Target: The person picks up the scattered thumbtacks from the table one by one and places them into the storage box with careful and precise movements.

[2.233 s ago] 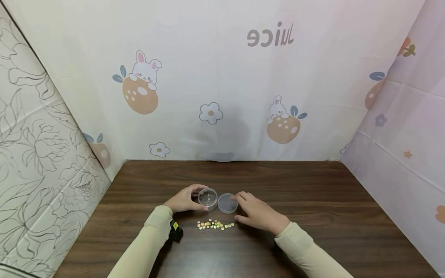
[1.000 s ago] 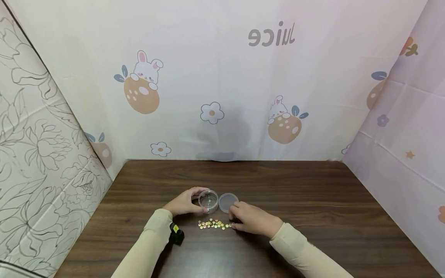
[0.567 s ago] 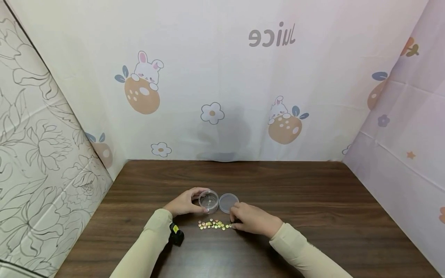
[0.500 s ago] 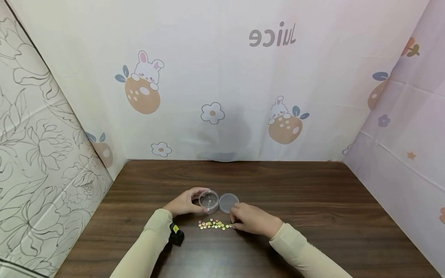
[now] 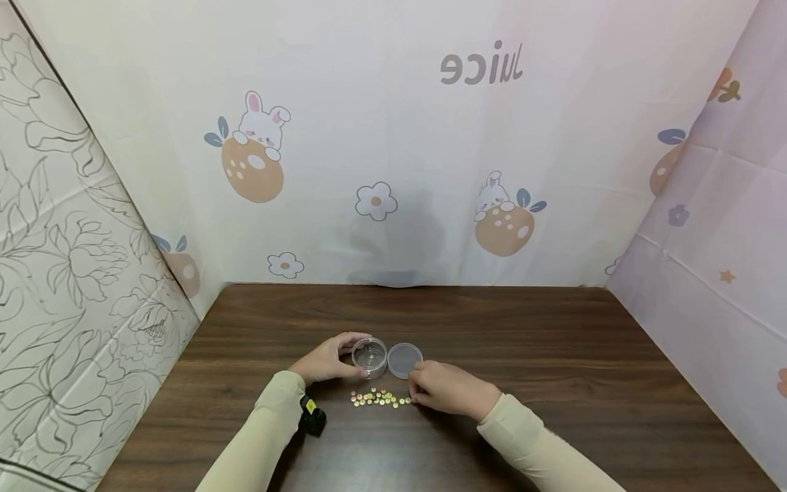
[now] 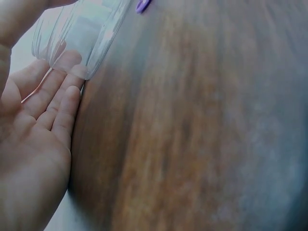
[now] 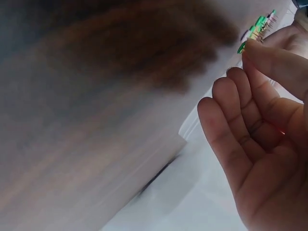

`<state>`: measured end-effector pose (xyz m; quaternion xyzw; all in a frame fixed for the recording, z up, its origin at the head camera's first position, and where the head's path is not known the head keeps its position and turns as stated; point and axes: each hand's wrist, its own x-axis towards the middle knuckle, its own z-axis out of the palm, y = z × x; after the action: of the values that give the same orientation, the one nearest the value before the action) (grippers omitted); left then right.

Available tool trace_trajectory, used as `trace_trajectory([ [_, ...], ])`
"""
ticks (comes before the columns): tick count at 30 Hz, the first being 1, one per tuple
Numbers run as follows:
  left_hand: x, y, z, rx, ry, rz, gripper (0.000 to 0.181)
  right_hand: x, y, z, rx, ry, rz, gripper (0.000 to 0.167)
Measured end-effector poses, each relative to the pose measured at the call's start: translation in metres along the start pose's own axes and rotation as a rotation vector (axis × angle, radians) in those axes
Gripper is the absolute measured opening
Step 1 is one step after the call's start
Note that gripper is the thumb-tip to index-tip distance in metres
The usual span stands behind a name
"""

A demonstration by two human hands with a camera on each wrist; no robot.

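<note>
On the counter (image 5: 522, 328), your left hand (image 5: 326, 359) holds the clear round jar (image 5: 376, 373) from its 9 o'clock side, thumb and fingers around the wall. The clear round lid (image 5: 405, 361) lies just beside the jar at 3 o'clock. The small disc beads (image 5: 381, 398) spread at the jar's 6 o'clock. Your right hand (image 5: 451, 388) is narrow, thumb and forefinger together at the beads' 3 o'clock end; whether they grip one, you cannot tell

The patterned backdrop (image 5: 393, 137) bears "Juice" (image 5: 481, 63) in mirrored grey letters.
</note>
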<state>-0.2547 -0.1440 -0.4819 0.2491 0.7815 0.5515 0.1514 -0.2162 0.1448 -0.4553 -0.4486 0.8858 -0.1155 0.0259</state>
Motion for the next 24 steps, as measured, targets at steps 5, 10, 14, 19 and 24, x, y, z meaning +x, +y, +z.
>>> trace_trajectory([
  [5,0.005,-0.015,0.001,0.037,0.016,-0.013,0.069,0.004,0.001,-0.005,0.008,0.028,-0.013,0.021],
  [10,0.007,-0.021,0.001,0.042,0.016,-0.015,0.068,0.012,0.002,-0.011,-0.011,0.071,-0.027,0.015],
  [14,0.008,-0.023,0.001,0.017,0.010,-0.005,0.069,0.018,0.002,-0.015,-0.037,0.113,-0.039,0.012],
  [19,0.009,-0.025,-0.001,0.015,-0.006,-0.017,0.069,0.027,0.002,-0.019,-0.063,0.147,-0.060,0.011],
  [24,0.009,-0.023,-0.002,0.007,-0.011,-0.010,0.070,0.036,0.001,-0.024,-0.070,0.156,-0.066,0.006],
])
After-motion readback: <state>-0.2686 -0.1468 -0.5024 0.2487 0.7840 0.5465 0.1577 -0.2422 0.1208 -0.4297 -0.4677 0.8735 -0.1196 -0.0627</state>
